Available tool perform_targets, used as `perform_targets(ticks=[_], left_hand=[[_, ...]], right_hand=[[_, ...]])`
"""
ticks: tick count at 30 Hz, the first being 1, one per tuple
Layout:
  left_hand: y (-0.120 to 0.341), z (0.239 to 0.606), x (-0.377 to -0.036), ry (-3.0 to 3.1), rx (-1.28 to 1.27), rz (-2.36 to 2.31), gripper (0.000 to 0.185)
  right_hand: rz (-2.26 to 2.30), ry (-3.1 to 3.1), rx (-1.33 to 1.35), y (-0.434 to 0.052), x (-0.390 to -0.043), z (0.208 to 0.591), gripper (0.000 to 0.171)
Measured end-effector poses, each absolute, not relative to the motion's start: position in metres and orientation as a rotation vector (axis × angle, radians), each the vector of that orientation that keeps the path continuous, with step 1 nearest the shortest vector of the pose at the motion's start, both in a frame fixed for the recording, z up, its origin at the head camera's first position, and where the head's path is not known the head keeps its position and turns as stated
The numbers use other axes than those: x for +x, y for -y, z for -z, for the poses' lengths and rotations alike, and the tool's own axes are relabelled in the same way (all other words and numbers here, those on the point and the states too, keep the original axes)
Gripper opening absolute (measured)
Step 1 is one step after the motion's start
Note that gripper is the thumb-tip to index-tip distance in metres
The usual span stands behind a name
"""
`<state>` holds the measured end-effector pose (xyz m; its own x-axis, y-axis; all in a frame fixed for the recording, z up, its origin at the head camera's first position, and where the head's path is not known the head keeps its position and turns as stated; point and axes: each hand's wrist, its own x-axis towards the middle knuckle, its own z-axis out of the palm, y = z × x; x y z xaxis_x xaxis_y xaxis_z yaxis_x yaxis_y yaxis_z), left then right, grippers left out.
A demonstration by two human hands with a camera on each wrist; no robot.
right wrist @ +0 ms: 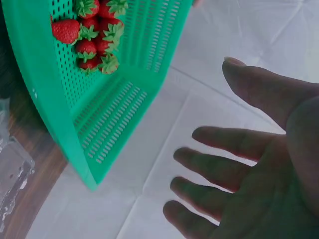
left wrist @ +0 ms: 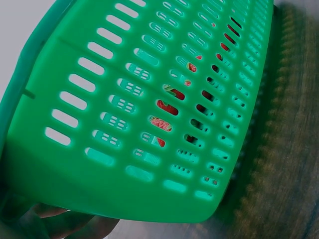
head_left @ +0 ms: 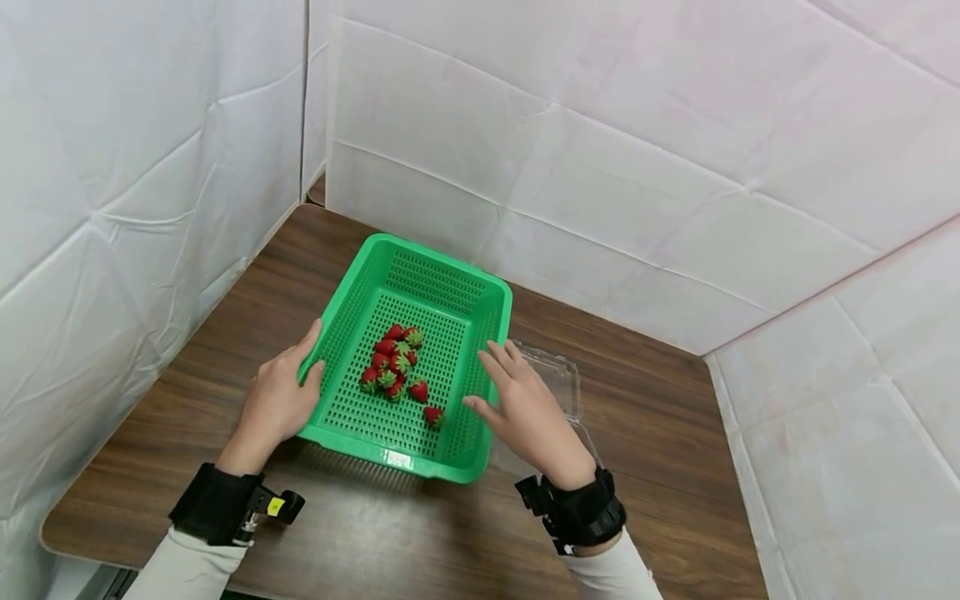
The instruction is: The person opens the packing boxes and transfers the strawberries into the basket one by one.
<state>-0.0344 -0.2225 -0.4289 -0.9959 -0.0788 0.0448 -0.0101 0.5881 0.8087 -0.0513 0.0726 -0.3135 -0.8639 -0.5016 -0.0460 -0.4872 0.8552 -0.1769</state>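
A green perforated basket (head_left: 442, 271) stands on the brown table, and several red strawberries (head_left: 395, 364) lie loose on its floor. My left hand (head_left: 309, 358) grips the basket's left rim, thumb over the edge. In the left wrist view the basket's slotted wall (left wrist: 99, 74) fills the frame, with my fingers (left wrist: 60, 221) under its lower edge. My right hand (head_left: 491, 379) is open with spread fingers by the right rim. The right wrist view shows its empty palm (right wrist: 239, 174) apart from the basket (right wrist: 75, 139) and the strawberries (right wrist: 92, 30).
A clear plastic clamshell box (head_left: 558, 379) lies empty on the table just right of the basket, partly behind my right hand; it also shows in the right wrist view (right wrist: 12, 174). White padded walls (head_left: 637, 167) close in the wooden table (head_left: 660, 433) on three sides.
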Motion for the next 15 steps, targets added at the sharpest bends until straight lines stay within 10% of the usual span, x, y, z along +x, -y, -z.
perform_targets(ticks=[15], left_hand=[[0.228, 0.432, -0.031, 2.769, 0.086, 1.204, 0.058]], right_hand=[[0.529, -2.994, -0.458, -0.097, -0.034, 0.306, 0.077]])
